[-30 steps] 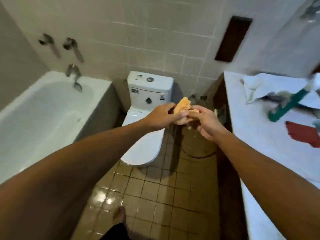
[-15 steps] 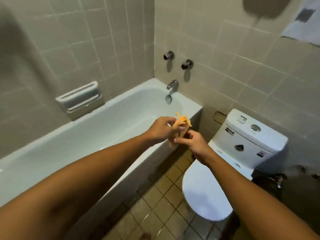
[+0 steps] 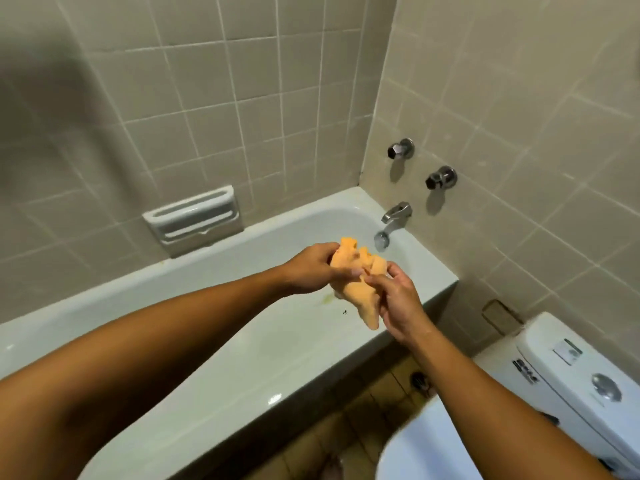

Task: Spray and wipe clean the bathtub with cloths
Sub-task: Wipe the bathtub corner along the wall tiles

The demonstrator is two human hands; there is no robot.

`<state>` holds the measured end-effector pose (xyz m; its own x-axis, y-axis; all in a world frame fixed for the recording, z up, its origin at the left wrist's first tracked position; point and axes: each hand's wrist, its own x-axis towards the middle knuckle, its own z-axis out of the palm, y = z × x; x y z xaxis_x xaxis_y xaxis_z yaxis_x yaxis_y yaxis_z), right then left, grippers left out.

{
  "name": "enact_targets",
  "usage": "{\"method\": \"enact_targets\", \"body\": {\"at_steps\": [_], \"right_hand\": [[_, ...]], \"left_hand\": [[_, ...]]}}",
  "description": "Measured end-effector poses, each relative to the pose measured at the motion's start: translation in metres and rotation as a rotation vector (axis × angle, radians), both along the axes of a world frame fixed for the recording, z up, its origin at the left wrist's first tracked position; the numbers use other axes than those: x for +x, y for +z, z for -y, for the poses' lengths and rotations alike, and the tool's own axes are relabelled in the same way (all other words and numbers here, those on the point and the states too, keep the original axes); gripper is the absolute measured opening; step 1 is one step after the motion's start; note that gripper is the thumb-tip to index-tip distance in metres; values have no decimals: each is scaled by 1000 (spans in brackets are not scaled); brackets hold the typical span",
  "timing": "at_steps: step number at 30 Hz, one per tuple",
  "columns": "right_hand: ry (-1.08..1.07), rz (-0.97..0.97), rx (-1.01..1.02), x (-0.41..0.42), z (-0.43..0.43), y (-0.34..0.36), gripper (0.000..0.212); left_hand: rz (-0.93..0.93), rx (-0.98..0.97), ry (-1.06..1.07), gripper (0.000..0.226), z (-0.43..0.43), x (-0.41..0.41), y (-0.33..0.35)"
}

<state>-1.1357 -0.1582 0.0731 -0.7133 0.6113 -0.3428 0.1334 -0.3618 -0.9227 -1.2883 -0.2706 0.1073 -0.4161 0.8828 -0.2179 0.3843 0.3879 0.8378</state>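
Just orange cloth [image 3: 356, 296] (bunched) over bathtub [image 3: 263, 344].

Bathtub [image 3: 242, 358]: smooth, glossy white finish with bright light reflections. Cloth [image 3: 353, 271], above the bathtub: soft orange fabric, matt, crumpled. Spout [image 3: 394, 216] and valve handles [image 3: 401, 149] at the bathtub's end: polished metal. Wall tiles [image 3: 242, 98] behind the bathtub: beige, low sheen, pale grout. Soap holder [image 3: 194, 216] above the bathtub rim: glossy, ceramic-looking.

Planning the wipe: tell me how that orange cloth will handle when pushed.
Likely floppy: the orange cloth bunches and droops between the left hand and right hand. Probably light; fingers alone hold it. Pushed, it may crumple.
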Motion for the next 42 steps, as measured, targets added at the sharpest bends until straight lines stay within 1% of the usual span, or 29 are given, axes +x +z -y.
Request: {"method": "enact_targets", "body": {"at_steps": [2, 4, 5, 7, 10, 12, 14, 15, 16, 17, 19, 20, 21, 25, 28, 31, 32, 35, 38, 40, 42], "right_hand": [[29, 2, 4, -23, -22, 5, 23], [51, -11, -12, -46, -43, 11, 30], [51, -15, -25, -58, -53, 14, 32], [48, -3, -35, -85, -70, 17, 35], [100, -34, -28, -125, -90, 23, 34], [95, -45, -20, -146, -98, 28, 34], [74, -80, -87, -160, -105, 27, 30], [72, -113, -157, -170, -112, 24, 25], [87, -147, -233, -177, -117, 21, 24], [94, -158, -291, -185, -124, 15, 34], [134, -115, -365, -195, -134, 5, 57], [153, -92, -408, -202, -143, -2, 62], [165, -60, -449, -207, -148, -8, 60], [126, 55, -507, -236, -182, -33, 45], [41, 29, -500, -261, -219, -65, 39], [-30, -11, -463, -287, -262, -111, 39], [-62, 11, -437, -297, -283, -134, 36], [-123, 154, -272, -318, -333, -195, 29], [-118, 181, -119, -336, -384, -263, 23], [-117, 190, -89, -348, -412, -298, 17], [-139, 263, 9, -372, -438, -332, 25]], "left_hand": [[33, 17, 70, 44, -17, -17, 3], [134, 33, 166, 56, -32, -35, 5], [168, 42, 202, 57, -38, -45, 5], [168, 29, 230, 55, -48, -64, 6], [143, 22, 222, 59, -60, -97, 11], [123, 39, 220, 60, -69, -121, 12], [116, 62, 219, 56, -78, -138, 15], [116, 73, 222, 51, -87, -150, 15], [121, 82, 231, 45, -95, -157, 14], [136, 90, 244, 39, -104, -164, 11], [184, 124, 268, 32, -121, -175, 4], [205, 144, 275, 30, -133, -183, -3], [193, 150, 278, 28, -143, -189, -8], [-11, 75, 252, 32, -189, -217, -27], [-117, 13, 199, 34, -227, -244, -47], [-237, -90, 138, 42, -267, -272, -80], [-286, -123, 121, 41, -284, -285, -98], [-573, -153, 96, 35, -320, -322, -146], [-877, -113, 96, 32, -350, -366, -205], [-1039, -167, 35, 36, -362, -388, -242], [-1192, -240, -19, 46, -380, -407, -280]]}}
